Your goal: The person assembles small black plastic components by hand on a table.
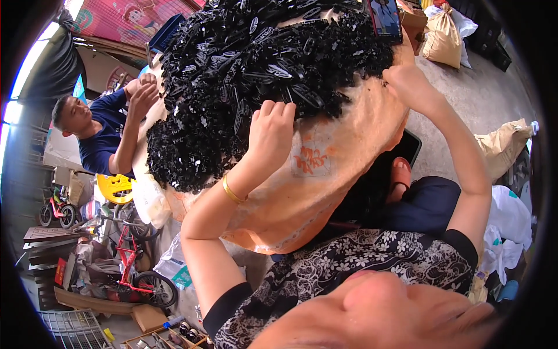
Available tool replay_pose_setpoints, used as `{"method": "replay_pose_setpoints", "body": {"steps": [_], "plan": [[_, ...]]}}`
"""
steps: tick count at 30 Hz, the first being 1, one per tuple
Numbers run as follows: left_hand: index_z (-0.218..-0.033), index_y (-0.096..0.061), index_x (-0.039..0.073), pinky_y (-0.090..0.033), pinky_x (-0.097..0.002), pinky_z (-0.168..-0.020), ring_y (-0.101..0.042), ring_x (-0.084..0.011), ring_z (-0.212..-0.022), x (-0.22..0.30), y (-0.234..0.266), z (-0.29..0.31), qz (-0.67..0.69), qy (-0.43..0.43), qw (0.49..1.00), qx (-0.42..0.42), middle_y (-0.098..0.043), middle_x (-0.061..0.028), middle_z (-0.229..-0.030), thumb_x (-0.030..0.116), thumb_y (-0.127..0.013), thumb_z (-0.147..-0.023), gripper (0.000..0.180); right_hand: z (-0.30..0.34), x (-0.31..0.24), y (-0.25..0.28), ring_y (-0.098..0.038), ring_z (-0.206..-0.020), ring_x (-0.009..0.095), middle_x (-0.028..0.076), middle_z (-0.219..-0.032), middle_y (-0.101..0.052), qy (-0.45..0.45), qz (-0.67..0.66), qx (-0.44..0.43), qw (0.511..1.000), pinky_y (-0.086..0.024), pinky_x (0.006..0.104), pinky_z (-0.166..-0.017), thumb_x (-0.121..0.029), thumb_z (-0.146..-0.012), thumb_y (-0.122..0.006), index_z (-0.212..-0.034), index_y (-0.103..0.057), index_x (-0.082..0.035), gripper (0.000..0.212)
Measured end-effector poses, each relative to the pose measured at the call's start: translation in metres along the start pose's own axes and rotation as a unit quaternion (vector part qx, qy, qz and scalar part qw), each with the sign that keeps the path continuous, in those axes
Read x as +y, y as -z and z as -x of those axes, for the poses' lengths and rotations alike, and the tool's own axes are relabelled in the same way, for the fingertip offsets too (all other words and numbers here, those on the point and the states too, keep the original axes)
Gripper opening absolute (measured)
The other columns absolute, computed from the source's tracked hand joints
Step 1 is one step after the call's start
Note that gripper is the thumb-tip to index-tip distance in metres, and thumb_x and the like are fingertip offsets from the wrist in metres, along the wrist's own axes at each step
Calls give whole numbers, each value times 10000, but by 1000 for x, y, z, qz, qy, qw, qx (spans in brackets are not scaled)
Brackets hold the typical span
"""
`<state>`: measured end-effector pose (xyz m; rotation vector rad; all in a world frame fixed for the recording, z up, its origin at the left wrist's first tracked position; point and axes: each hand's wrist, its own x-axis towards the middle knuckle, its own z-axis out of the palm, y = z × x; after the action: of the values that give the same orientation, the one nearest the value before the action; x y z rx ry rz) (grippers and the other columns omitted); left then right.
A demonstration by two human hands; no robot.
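A broad heap of black snap hair clips (279, 71) and small glossy black pieces covers much of a table draped in an orange cloth (349, 125). At the heap's near edge is my left hand (272, 131), fingers curled together; whatever is in them is hidden against the black pile. My right hand (411, 88) is at the table's right edge, thumb and fingers pinched on a small dark piece (385, 83) too tiny to name. A gold bangle (231, 191) circles my left wrist.
Across the heap at the left, another person (104, 125) has both hands raised at the table edge. A phone (383, 20) stands at the far right of the heap. Beyond are a tied sack (442, 36), a yellow stool (116, 187) and a red bicycle (129, 256).
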<state>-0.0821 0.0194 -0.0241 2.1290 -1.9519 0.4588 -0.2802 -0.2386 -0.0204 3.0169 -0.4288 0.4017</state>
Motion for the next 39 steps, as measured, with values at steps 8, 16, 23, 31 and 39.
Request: {"method": "replay_pose_setpoints", "body": {"steps": [8,16,23,31,39], "plan": [[-956,-617,4,-454,-371,-788,-511,-301,-887,3,15,0,113,62,976,173,-565,-122,-924,63,-667,-733,236,-20,-45,17,-603,-746,304,118,-783,-600,108,-95,89,986,-482,381,-638,-115,-747,-615,-774,-547,-28,114],[-1036,-544,39,-361,-227,-496,-490,-101,-600,8,19,19,799,351,471,-130,-563,-30,-785,252,-471,-953,240,-21,-98,19,-597,-734,268,91,-829,-622,203,-335,282,876,-493,337,-632,14,-716,-672,-867,-602,-30,173],[-1130,-527,40,-314,-223,-437,-480,-116,-577,11,5,20,828,353,378,-218,-549,-38,-728,376,-373,-969,404,-17,-107,14,-600,-750,248,83,-827,-636,198,-392,212,873,-490,327,-630,12,-713,-682,-850,-629,-33,153],[-1093,-522,30,-327,-213,-438,-489,-122,-552,11,6,21,825,392,323,-247,-557,-61,-741,378,-373,-972,397,-13,-114,11,-608,-771,255,90,-859,-651,231,-407,161,869,-495,332,-667,28,-703,-687,-857,-641,-21,168],[-979,-532,46,-332,-221,-446,-505,-135,-536,11,4,23,824,364,348,-259,-575,-69,-737,368,-387,-974,353,-9,-122,8,-602,-777,255,73,-835,-652,248,-388,158,873,-495,335,-666,-16,-727,-678,-855,-657,-37,131]]}}
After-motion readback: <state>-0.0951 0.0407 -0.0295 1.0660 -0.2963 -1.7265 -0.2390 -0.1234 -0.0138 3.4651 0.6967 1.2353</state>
